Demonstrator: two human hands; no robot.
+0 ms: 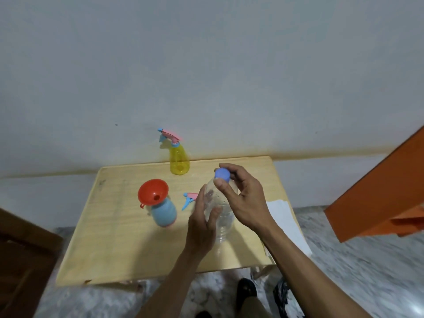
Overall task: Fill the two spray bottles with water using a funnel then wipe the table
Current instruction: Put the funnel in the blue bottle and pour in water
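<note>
Wooden and pale, the small rectangular table point(110, 249) stood against a light grey wall point(206, 65) and carried all the task items. Near its centre-right, a clear plastic water bottle point(223, 216) stood upright, closed by a round blue screw cap point(222, 175). The left hand point(202, 223) wrapped the bottle's body from the left side, fingers partly curled around the transparent wall and the thumb lying across its near face. The right hand point(243, 198) reached in from above right, its thumb and fingertips pinching the blue cap, the remaining fingers curled loosely behind the neck.

To the left of the water bottle stood a light-blue plastic spray bottle point(166, 213) without its head, with a red plastic funnel point(153, 192) seated in its open neck and tilted toward the viewer. Between this bottle and the left hand lay a detached pink-and-blue trigger sprayer head point(189, 198), partly hidden by the hand. At the far edge of the table, beside the wall, stood a transparent yellow spray bottle point(179, 161), upright, with its pink-and-blue trigger head fitted.

A white sheet or cloth point(286, 223) lay along the table's right edge, overhanging it. An orange panel point(378, 191) entered at the right, and a marbled grey floor point(367, 271) surrounded the table.
</note>
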